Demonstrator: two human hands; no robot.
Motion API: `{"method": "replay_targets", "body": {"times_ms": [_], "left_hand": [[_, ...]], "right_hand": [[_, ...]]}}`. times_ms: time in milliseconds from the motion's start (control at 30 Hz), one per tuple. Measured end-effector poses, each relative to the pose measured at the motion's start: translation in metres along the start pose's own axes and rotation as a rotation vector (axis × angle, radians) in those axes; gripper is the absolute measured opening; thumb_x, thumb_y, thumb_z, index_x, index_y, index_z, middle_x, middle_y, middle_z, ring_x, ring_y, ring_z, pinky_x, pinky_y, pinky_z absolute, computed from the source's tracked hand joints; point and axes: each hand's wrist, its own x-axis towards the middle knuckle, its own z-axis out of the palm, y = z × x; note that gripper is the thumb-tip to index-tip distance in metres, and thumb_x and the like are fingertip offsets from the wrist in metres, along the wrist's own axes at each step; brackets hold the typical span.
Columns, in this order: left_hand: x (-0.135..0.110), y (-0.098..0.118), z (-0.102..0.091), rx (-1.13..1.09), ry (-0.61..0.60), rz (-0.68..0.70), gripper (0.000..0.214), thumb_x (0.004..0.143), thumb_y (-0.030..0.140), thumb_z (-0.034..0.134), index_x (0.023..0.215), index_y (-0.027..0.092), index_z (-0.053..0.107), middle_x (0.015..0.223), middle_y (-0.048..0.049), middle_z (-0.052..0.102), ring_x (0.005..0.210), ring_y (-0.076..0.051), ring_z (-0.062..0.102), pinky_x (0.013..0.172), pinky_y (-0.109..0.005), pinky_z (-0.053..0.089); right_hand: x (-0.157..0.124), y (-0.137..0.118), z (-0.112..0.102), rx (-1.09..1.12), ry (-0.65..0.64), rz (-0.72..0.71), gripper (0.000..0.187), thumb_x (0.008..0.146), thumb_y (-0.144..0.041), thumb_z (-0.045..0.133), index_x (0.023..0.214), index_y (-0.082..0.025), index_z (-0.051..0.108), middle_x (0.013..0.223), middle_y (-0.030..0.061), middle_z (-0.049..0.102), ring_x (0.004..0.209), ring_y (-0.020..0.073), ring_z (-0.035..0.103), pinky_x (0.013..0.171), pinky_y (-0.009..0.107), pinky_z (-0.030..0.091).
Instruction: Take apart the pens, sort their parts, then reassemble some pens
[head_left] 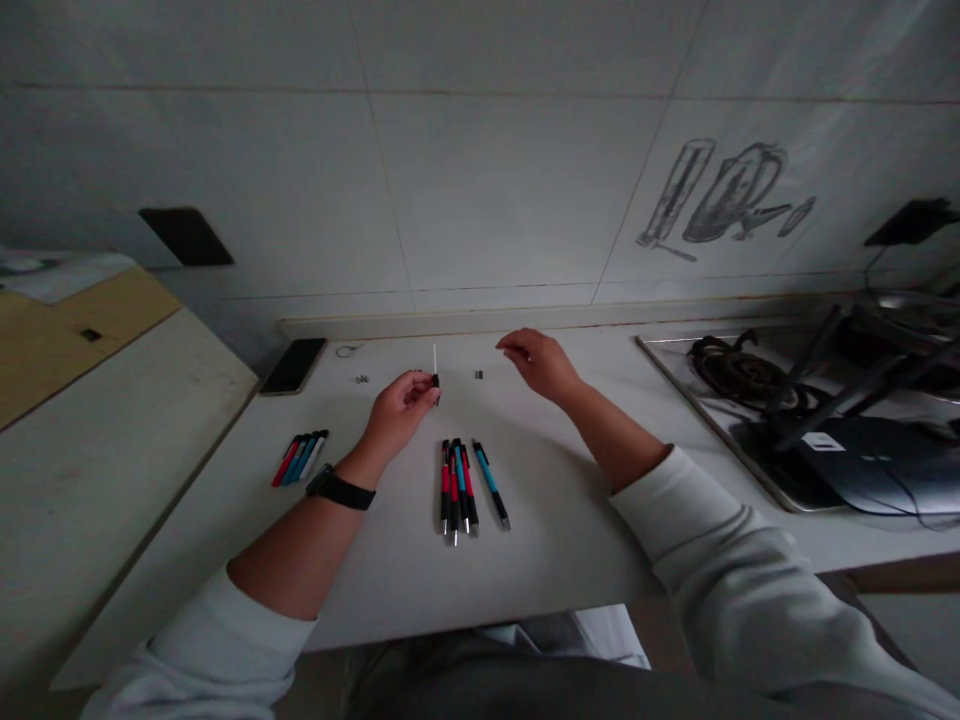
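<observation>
A: Which landmark was used for the log?

B: The bundle of slim pens (460,488), red-and-black and blue-and-black, lying tips toward the person on the smooth white desk (555,560).

A: Left hand?

B: The bare left hand (403,408), black watch (341,488) at its wrist, was raised beyond the bundle. Its grip was clamped on a small black piece (436,381) with a thin white rod (435,357) standing upright from it.

A: Right hand?

B: The bare right hand (543,365) hung beyond the bundle and to its right. Fingers curled, tips near one another; whether the grip held anything could not be told.

A: Loose items?

B: One blue-and-black pen (490,484) lay slanted just right of the bundle. Small dark pieces (479,375) sat beyond it, detail too fine to read. Left of the bundle was a row of short red, blue and white cylinders with black ends (304,460). Farther off on that side: tiny greyish bits (362,379) and a flat black phone (294,366).
</observation>
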Motion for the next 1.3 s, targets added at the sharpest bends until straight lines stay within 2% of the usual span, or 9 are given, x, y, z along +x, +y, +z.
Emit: {"method": "replay_targets", "body": {"times_ms": [100,167,233,300,433,633,800,933,1300], "left_hand": [[0.000,-0.002,0.001,0.001,-0.003,-0.007,0.035,0.081,0.043,0.074,0.105,0.018,0.067,0.091,-0.0043,0.069,0.081,-0.016,0.068,0.080,-0.031,0.058],[0.000,-0.002,0.002,-0.007,-0.013,-0.019,0.036,0.080,0.043,0.075,0.104,0.018,0.067,0.090,-0.0040,0.069,0.080,-0.017,0.068,0.078,-0.032,0.059],[0.000,-0.002,0.003,-0.007,-0.026,-0.031,0.037,0.079,0.044,0.076,0.104,0.018,0.067,0.090,-0.0043,0.070,0.079,-0.017,0.069,0.078,-0.033,0.060],[-0.001,-0.003,0.004,0.007,-0.036,-0.037,0.037,0.079,0.043,0.076,0.104,0.018,0.067,0.091,-0.0047,0.070,0.079,-0.017,0.069,0.078,-0.033,0.059],[0.000,-0.008,0.003,0.014,-0.055,-0.024,0.036,0.080,0.042,0.075,0.105,0.017,0.067,0.092,-0.0054,0.071,0.081,-0.018,0.069,0.079,-0.033,0.059],[0.002,-0.015,0.002,0.043,-0.072,-0.016,0.037,0.082,0.044,0.075,0.107,0.017,0.067,0.093,-0.0055,0.072,0.081,-0.018,0.070,0.080,-0.034,0.058],[0.000,-0.013,0.004,0.030,-0.084,-0.012,0.035,0.082,0.042,0.075,0.106,0.017,0.067,0.092,-0.0053,0.072,0.081,-0.018,0.069,0.080,-0.035,0.058],[-0.001,-0.011,0.005,0.024,-0.088,-0.012,0.034,0.082,0.040,0.074,0.106,0.017,0.067,0.092,-0.0052,0.071,0.081,-0.018,0.069,0.081,-0.036,0.057],[-0.002,-0.010,0.006,0.036,-0.102,-0.009,0.032,0.081,0.038,0.074,0.105,0.018,0.068,0.092,-0.0055,0.072,0.083,-0.019,0.069,0.082,-0.037,0.058]], "right_hand": [[0.007,0.037,-0.030,-0.086,0.180,0.169,0.017,0.092,-0.023,0.058,0.100,-0.019,0.072,0.098,0.0081,0.073,0.085,0.0193,0.062,0.081,0.031,0.045],[0.005,0.064,-0.045,-0.122,0.284,0.307,0.020,0.091,-0.025,0.059,0.106,-0.018,0.070,0.095,0.0078,0.075,0.081,0.0182,0.063,0.078,0.030,0.045],[-0.001,0.091,-0.055,-0.155,0.324,0.418,0.022,0.091,-0.026,0.059,0.108,-0.017,0.070,0.094,0.0080,0.076,0.081,0.0176,0.064,0.077,0.029,0.044],[-0.009,0.113,-0.060,-0.207,0.299,0.502,0.021,0.089,-0.027,0.061,0.103,-0.016,0.072,0.095,0.0093,0.077,0.081,0.0173,0.065,0.077,0.028,0.044],[-0.024,0.142,-0.059,-0.306,0.150,0.603,0.020,0.085,-0.026,0.065,0.098,-0.015,0.077,0.096,0.0099,0.078,0.083,0.0180,0.066,0.077,0.028,0.045],[-0.030,0.148,-0.048,-0.416,-0.042,0.591,0.023,0.085,-0.023,0.066,0.104,-0.021,0.079,0.100,0.0061,0.079,0.089,0.0183,0.069,0.081,0.026,0.048],[-0.029,0.148,-0.044,-0.476,-0.136,0.550,0.023,0.087,-0.024,0.064,0.105,-0.023,0.079,0.106,0.0064,0.079,0.096,0.0200,0.069,0.086,0.027,0.049],[-0.029,0.151,-0.043,-0.492,-0.151,0.534,0.024,0.088,-0.026,0.065,0.106,-0.022,0.080,0.110,0.0074,0.078,0.100,0.0212,0.069,0.088,0.028,0.049],[-0.029,0.145,-0.041,-0.481,-0.152,0.518,0.023,0.089,-0.028,0.065,0.105,-0.021,0.080,0.109,0.0081,0.078,0.095,0.0211,0.069,0.085,0.029,0.049]]}}
